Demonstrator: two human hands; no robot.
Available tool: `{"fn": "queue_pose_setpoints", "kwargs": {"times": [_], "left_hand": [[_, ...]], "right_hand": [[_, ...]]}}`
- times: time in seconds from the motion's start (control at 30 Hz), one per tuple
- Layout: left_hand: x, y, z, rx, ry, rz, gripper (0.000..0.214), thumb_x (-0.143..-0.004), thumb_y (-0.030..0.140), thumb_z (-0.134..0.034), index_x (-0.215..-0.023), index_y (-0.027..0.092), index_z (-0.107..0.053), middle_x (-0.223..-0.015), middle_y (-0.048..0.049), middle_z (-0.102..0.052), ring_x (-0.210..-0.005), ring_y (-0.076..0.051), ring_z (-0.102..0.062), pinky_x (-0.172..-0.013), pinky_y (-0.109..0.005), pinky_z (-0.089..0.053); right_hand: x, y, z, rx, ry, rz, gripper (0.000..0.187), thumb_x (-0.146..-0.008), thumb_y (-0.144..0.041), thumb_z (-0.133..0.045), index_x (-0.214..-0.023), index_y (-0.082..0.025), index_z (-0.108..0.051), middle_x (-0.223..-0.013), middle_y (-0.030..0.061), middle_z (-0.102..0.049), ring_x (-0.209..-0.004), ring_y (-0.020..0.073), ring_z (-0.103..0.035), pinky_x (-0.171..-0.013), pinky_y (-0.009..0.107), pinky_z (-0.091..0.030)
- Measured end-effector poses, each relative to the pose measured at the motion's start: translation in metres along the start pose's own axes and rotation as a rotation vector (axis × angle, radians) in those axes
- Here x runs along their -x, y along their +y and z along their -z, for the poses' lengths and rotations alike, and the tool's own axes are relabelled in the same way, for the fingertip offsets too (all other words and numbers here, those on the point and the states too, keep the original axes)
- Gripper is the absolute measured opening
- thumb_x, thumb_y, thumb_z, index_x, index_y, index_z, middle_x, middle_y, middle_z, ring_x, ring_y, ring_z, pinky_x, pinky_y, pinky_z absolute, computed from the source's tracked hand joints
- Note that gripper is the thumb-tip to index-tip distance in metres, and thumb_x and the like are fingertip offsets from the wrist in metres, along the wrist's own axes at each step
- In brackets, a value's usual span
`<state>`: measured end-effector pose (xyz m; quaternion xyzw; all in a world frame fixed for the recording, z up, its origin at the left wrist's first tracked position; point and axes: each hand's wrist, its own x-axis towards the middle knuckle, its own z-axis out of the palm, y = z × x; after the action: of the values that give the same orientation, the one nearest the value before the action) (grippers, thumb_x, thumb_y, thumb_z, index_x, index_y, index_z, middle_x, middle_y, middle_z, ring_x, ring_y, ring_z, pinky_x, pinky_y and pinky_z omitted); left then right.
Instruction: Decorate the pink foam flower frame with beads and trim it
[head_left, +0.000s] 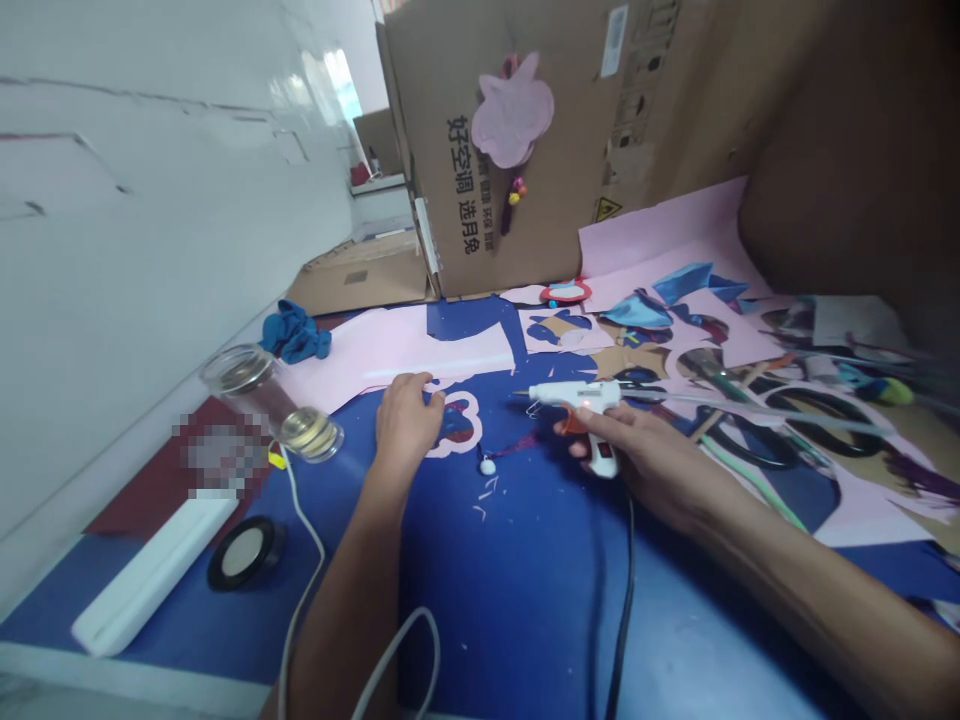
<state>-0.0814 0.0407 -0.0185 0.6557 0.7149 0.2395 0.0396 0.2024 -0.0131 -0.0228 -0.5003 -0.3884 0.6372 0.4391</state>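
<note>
Pink cutout [454, 450] flat on blue sheet [525, 560]; left hand [405, 418] nearer, curled fingers holding its 9 o'clock edge. Right hand [637, 455] grips glue gun [577, 397], axis 3-to-9, nozzle toward cutout, apart.

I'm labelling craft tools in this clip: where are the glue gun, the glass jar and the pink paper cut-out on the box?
glue gun [577, 394]: head view, on its white barrel.
glass jar [270, 398]: head view, on its clear side wall.
pink paper cut-out [512, 112]: head view, on its middle.
</note>
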Motion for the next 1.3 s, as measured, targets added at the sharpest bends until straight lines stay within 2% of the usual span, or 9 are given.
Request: {"fn": "queue_pose_setpoints", "kwargs": {"times": [0.07, 0.13, 0.27, 0.4, 0.83, 0.97, 1.07, 1.17, 1.3], "left_hand": [[0.001, 0.000, 0.000, 0.004, -0.042, -0.033, 0.039, -0.096, 0.034, -0.065, -0.132, 0.022, -0.072, -0.145, -0.0146, -0.067, -0.139, -0.032, -0.060, -0.119, -0.048, -0.046], [0.003, 0.001, -0.003, -0.005, -0.085, -0.084, 0.050, -0.093, 0.042, -0.071, -0.139, 0.022, -0.068, -0.158, -0.0173, -0.057, -0.150, -0.035, -0.051, -0.123, -0.051, -0.040], [0.007, 0.001, -0.009, -0.050, -0.165, -0.113, 0.072, -0.090, 0.052, -0.075, -0.154, 0.025, -0.057, -0.177, -0.0174, -0.030, -0.165, -0.037, -0.024, -0.131, -0.059, -0.024], [0.010, 0.002, -0.011, -0.076, -0.228, -0.081, 0.080, -0.087, 0.059, -0.077, -0.157, 0.028, -0.053, -0.181, -0.0154, -0.021, -0.167, -0.039, -0.016, -0.131, -0.063, -0.018], [0.011, 0.004, -0.011, -0.087, -0.279, -0.055, 0.080, -0.087, 0.058, -0.076, -0.157, 0.027, -0.054, -0.181, -0.0168, -0.019, -0.168, -0.039, -0.015, -0.131, -0.066, -0.016], [0.010, 0.004, -0.012, -0.069, -0.212, -0.023, 0.072, -0.094, 0.059, -0.067, -0.157, 0.026, -0.054, -0.180, -0.0164, -0.023, -0.167, -0.038, -0.018, -0.131, -0.065, -0.018], [0.010, 0.006, -0.016, -0.095, -0.156, -0.036, 0.073, -0.093, 0.059, -0.069, -0.157, 0.025, -0.054, -0.180, -0.0173, -0.023, -0.167, -0.038, -0.017, -0.131, -0.065, -0.017], [0.011, 0.006, -0.020, -0.118, -0.162, -0.052, 0.071, -0.092, 0.057, -0.072, -0.153, 0.025, -0.057, -0.179, -0.0176, -0.026, -0.167, -0.039, -0.019, -0.131, -0.065, -0.017], [0.010, 0.004, -0.014, -0.090, -0.175, -0.015, 0.069, -0.096, 0.060, -0.065, -0.155, 0.025, -0.056, -0.179, -0.0174, -0.025, -0.167, -0.038, -0.019, -0.131, -0.065, -0.018]], "right_hand": [[0.002, 0.002, -0.004, -0.125, -0.007, -0.037, 0.029, -0.083, -0.042, -0.089, -0.099, -0.020, -0.079, -0.099, 0.0081, -0.078, -0.073, 0.0168, -0.065, -0.062, 0.028, -0.050], [0.003, 0.002, -0.007, -0.193, -0.003, -0.056, 0.023, -0.085, -0.037, -0.088, -0.100, -0.021, -0.079, -0.100, 0.0068, -0.078, -0.075, 0.0165, -0.067, -0.065, 0.028, -0.054], [0.003, 0.000, -0.007, -0.173, -0.008, -0.041, 0.018, -0.089, -0.036, -0.085, -0.098, -0.021, -0.079, -0.101, 0.0082, -0.079, -0.074, 0.0177, -0.067, -0.063, 0.029, -0.056], [0.003, 0.000, -0.006, -0.154, -0.013, -0.026, 0.017, -0.090, -0.035, -0.084, -0.099, -0.021, -0.081, -0.099, 0.0086, -0.079, -0.072, 0.0184, -0.066, -0.062, 0.030, -0.056], [0.003, 0.000, -0.007, -0.160, -0.024, -0.040, 0.017, -0.088, -0.034, -0.085, -0.098, -0.020, -0.081, -0.097, 0.0081, -0.078, -0.071, 0.0174, -0.064, -0.062, 0.029, -0.055], [0.002, 0.001, -0.007, -0.175, -0.021, -0.047, 0.016, -0.089, -0.032, -0.085, -0.099, -0.021, -0.081, -0.096, 0.0073, -0.078, -0.071, 0.0169, -0.064, -0.063, 0.028, -0.055], [0.002, 0.003, -0.006, -0.175, -0.029, -0.045, 0.016, -0.090, -0.032, -0.083, -0.101, -0.021, -0.081, -0.097, 0.0072, -0.078, -0.071, 0.0165, -0.064, -0.063, 0.028, -0.055], [0.001, 0.004, -0.006, -0.165, -0.034, -0.037, 0.017, -0.091, -0.032, -0.082, -0.103, -0.021, -0.081, -0.098, 0.0078, -0.078, -0.072, 0.0169, -0.064, -0.062, 0.028, -0.055], [0.000, 0.004, -0.005, -0.165, -0.034, -0.034, 0.018, -0.089, -0.032, -0.084, -0.102, -0.021, -0.082, -0.097, 0.0080, -0.078, -0.072, 0.0172, -0.064, -0.062, 0.028, -0.055]]}}
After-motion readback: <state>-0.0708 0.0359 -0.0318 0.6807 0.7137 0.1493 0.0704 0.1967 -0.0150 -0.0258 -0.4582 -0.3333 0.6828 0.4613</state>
